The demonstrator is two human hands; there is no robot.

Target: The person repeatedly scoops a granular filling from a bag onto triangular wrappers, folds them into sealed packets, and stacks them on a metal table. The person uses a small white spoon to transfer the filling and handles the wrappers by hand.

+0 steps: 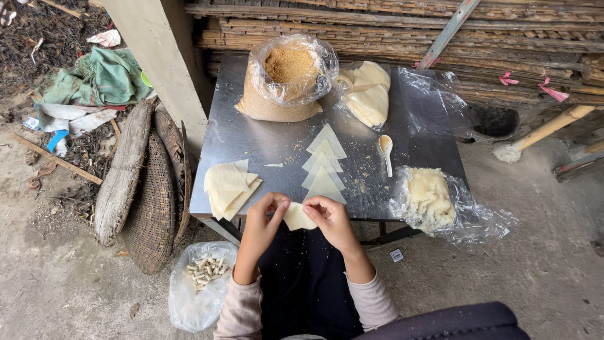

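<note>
My left hand (263, 221) and my right hand (331, 217) pinch a small pale dough wrapper (297, 217) between them, just over the near edge of the steel table (251, 135). Right behind my hands lies a row of triangular wrappers (324, 165). A stack of cut wrappers (227, 188) sits left of my left hand. A white spoon (385, 151) with brown filling lies on the table beyond my right hand.
An open bag of brown crumbly filling (284, 79) and a bag of wrappers (367, 94) stand at the back. A bag of pale dough (429, 198) is at the right edge. On the ground, a bag of small rolled pieces (202, 277) and woven baskets (150, 201) lie left.
</note>
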